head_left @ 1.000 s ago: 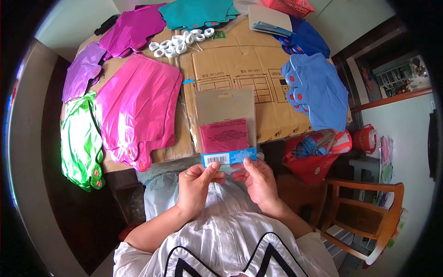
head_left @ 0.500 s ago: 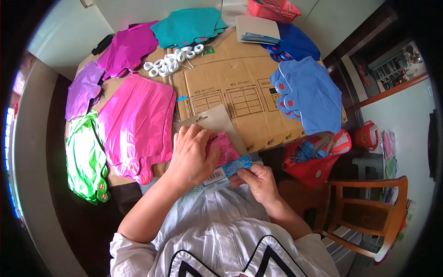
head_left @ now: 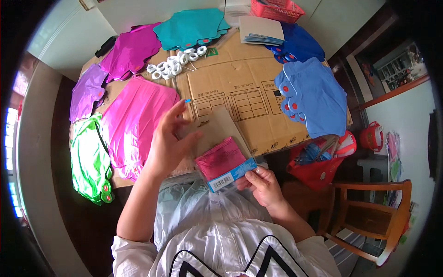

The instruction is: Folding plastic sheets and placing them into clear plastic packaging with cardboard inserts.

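Note:
My right hand (head_left: 262, 184) grips the lower right corner of a flat clear packet (head_left: 220, 159), thumb on top. Folded pink foil shows inside it, above a blue strip with a barcode, and a hang hole is cut in its greyish upper end. Just left of the packet, my left hand (head_left: 170, 141) is raised with fingers apart and nothing in it. Beyond that hand lies a stack of flat, shiny pink foil pieces (head_left: 138, 111), partly covered by my left forearm and hand.
Cardboard (head_left: 221, 74) covers the table. Around it lie green (head_left: 90, 154), purple (head_left: 87, 94), magenta (head_left: 131, 48), teal (head_left: 191, 27) and light blue foil stacks (head_left: 316, 97). Several white ribbon rolls (head_left: 173, 64) sit near the middle. A red bag (head_left: 314, 171) and wooden chair (head_left: 369, 212) stand right.
My left hand has lifted off the packet and moved left, its fingers spreading. More of the packet's pink contents now shows. My right hand keeps hold of the corner.

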A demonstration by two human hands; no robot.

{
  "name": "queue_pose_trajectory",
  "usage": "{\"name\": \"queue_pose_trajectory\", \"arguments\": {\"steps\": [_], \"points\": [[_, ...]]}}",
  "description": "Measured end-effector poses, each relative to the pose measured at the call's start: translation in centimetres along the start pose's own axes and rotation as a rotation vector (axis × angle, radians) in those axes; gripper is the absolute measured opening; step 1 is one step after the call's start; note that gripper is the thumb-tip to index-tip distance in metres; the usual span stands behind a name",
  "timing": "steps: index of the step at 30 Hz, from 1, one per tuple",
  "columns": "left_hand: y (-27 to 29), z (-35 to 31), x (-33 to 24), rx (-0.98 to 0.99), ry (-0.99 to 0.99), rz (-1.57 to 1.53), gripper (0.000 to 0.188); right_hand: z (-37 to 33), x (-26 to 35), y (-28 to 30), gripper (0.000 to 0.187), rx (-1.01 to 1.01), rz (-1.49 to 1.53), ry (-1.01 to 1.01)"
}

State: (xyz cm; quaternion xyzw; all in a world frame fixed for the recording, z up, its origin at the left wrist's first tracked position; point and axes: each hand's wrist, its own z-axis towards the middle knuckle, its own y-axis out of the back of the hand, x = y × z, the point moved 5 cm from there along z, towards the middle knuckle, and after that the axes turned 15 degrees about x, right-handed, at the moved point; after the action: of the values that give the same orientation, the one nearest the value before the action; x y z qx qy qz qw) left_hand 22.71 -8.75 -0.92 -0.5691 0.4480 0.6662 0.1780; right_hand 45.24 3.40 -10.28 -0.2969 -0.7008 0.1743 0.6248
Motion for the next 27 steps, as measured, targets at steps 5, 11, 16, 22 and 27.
{"name": "queue_pose_trajectory", "arguments": {"steps": [5, 11, 16, 22, 27], "points": [[-1.9, 0.4, -0.4, 0.092, 0.043, -0.758, 0.061, 0.1, -0.8, 0.5, 0.014, 0.042, 0.186, 0.095], [-2.4, -1.0, -0.3, -0.073, -0.015, -0.382, 0.070, 0.1, 0.0, 0.1, 0.011, -0.076, 0.148, 0.081], [-3.7, -2.2, -1.7, -0.012, -0.089, -0.707, 0.083, 0.2, -0.4, -0.2, 0.017, -0.018, 0.065, 0.145], [-6.8, -6.3, -1.2, 0.599, -0.184, -1.184, 0.102, 0.2, -0.1, -0.8, 0.018, 0.081, -0.105, 0.252], [-6.4, -6.1, -5.8, 0.735, -0.482, -0.518, 0.108, -1.2, 1.0, -0.6, 0.020, 0.056, -0.560, 0.193]]}}
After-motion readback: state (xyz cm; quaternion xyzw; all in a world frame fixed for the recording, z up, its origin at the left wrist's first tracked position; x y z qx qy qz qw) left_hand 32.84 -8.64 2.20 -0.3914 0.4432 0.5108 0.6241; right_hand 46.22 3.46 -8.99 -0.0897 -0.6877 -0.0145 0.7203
